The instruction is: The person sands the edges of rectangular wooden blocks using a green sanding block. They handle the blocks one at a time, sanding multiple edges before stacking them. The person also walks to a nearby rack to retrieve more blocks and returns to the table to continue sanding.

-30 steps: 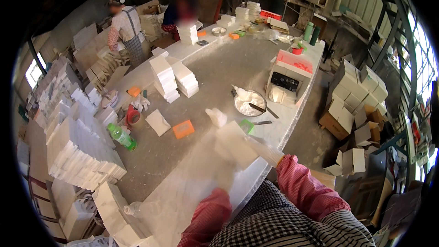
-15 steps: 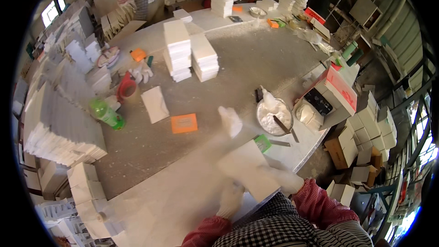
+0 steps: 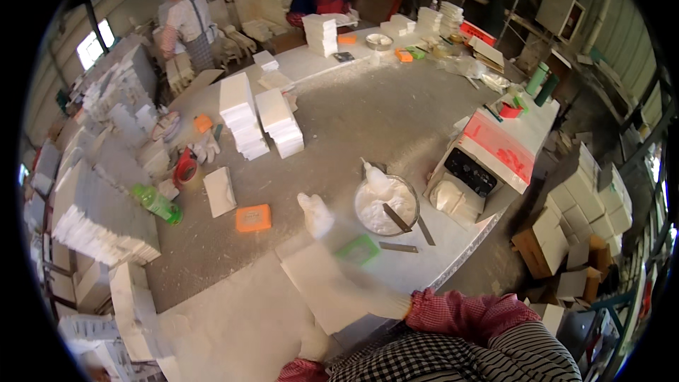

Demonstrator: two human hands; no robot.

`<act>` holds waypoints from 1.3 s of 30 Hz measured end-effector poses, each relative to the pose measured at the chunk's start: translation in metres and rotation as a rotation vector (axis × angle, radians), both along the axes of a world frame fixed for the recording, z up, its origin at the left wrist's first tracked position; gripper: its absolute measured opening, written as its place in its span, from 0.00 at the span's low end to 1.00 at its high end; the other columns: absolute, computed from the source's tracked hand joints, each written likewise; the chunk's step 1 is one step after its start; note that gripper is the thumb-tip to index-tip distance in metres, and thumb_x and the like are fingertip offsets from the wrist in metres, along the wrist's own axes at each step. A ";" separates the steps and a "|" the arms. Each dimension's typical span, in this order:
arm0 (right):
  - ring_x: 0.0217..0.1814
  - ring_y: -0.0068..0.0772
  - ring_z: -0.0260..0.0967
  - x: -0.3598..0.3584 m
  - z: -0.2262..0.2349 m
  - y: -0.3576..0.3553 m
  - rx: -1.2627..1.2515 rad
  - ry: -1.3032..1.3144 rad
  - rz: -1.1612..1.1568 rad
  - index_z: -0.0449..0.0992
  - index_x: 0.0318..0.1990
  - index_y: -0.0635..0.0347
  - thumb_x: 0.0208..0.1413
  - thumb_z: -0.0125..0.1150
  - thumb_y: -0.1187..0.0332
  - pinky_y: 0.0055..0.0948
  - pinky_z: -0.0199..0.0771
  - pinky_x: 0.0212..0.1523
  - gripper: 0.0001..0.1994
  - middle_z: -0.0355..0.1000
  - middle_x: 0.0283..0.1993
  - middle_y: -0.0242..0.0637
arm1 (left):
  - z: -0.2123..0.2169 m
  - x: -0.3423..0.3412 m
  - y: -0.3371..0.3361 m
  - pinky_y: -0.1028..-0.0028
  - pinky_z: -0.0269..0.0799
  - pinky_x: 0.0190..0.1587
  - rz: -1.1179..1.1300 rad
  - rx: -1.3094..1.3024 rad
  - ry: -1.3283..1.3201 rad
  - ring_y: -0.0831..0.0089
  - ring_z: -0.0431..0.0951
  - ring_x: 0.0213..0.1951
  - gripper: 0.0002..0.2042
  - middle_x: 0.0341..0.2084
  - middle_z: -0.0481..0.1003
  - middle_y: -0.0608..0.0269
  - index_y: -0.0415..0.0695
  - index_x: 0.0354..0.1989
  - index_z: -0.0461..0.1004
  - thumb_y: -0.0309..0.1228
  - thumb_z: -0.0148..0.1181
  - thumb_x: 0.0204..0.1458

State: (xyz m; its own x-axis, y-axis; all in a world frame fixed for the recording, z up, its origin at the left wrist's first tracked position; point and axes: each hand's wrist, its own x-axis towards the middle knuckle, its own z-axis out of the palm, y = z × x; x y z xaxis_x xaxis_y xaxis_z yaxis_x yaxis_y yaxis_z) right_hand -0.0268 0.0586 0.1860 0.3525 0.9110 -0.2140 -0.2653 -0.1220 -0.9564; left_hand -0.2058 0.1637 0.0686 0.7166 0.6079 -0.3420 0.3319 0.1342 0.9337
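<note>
A white rectangular board [image 3: 318, 283] lies near the front edge of the table, close to my body. My right hand [image 3: 378, 301], in a pale glove, stretches over its right side and is smeared by motion. Just past the blurred fingers lies a green rectangular block [image 3: 358, 249]; I cannot tell whether they touch it. At the board's near left edge is my left hand [image 3: 312, 343], gloved and blurred, its fingers unclear. A white glove [image 3: 315, 216] rests beyond the board. Right of it stands a bowl of white paste [image 3: 369, 221] with a squeeze bottle [image 3: 377, 181] and a spatula [image 3: 397, 218].
Metal strips [image 3: 399, 247] lie beside the bowl. An orange block [image 3: 254, 218], a white slab [image 3: 220, 192] and a green bottle [image 3: 155, 204] are to the left. Stacked white boards [image 3: 242, 117] stand farther back. An open carton [image 3: 495, 155] sits right. Two people work beyond the table.
The view has turned, so the table things appear farther left. My right hand has moved over the board toward the green block. The left hand stays by the board's near edge.
</note>
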 end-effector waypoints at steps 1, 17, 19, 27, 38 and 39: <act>0.74 0.29 0.57 0.001 0.002 -0.004 -0.001 -0.021 0.006 0.53 0.76 0.65 0.74 0.48 0.60 0.31 0.57 0.73 0.30 0.61 0.73 0.42 | 0.007 0.004 -0.001 0.65 0.75 0.55 0.033 -0.012 0.019 0.59 0.79 0.55 0.22 0.52 0.80 0.46 0.32 0.64 0.68 0.31 0.53 0.64; 0.68 0.46 0.66 -0.036 -0.073 -0.110 0.198 -0.516 -0.102 0.65 0.70 0.63 0.67 0.58 0.65 0.39 0.65 0.68 0.27 0.69 0.65 0.52 | 0.019 -0.013 -0.072 0.75 0.73 0.43 0.428 0.492 -0.087 0.75 0.76 0.41 0.21 0.38 0.78 0.61 0.33 0.62 0.71 0.26 0.49 0.61; 0.65 0.48 0.68 -0.038 -0.067 -0.112 0.267 -0.535 -0.104 0.66 0.70 0.63 0.66 0.58 0.68 0.40 0.66 0.66 0.26 0.71 0.62 0.53 | 0.042 -0.011 -0.081 0.76 0.73 0.45 0.419 0.514 -0.131 0.75 0.75 0.42 0.24 0.42 0.78 0.60 0.33 0.66 0.67 0.26 0.49 0.62; 0.70 0.53 0.64 -0.049 -0.074 -0.106 0.313 -0.620 -0.150 0.62 0.72 0.60 0.66 0.58 0.66 0.43 0.63 0.69 0.28 0.66 0.68 0.55 | 0.062 -0.026 -0.099 0.72 0.72 0.54 0.375 0.555 -0.057 0.71 0.76 0.49 0.28 0.53 0.76 0.52 0.36 0.73 0.60 0.26 0.50 0.62; 0.75 0.50 0.61 -0.049 -0.050 -0.104 0.219 -0.532 -0.071 0.55 0.76 0.60 0.68 0.57 0.63 0.39 0.60 0.72 0.32 0.62 0.73 0.55 | 0.061 -0.020 -0.099 0.67 0.76 0.45 0.330 0.955 -0.045 0.60 0.80 0.40 0.24 0.44 0.77 0.49 0.36 0.65 0.69 0.25 0.57 0.59; 0.75 0.50 0.60 -0.048 -0.049 -0.102 0.219 -0.555 -0.073 0.55 0.76 0.59 0.68 0.57 0.62 0.39 0.60 0.72 0.32 0.61 0.73 0.55 | 0.058 -0.021 -0.096 0.67 0.76 0.46 0.328 0.984 -0.044 0.59 0.80 0.42 0.24 0.45 0.78 0.49 0.36 0.65 0.68 0.25 0.57 0.59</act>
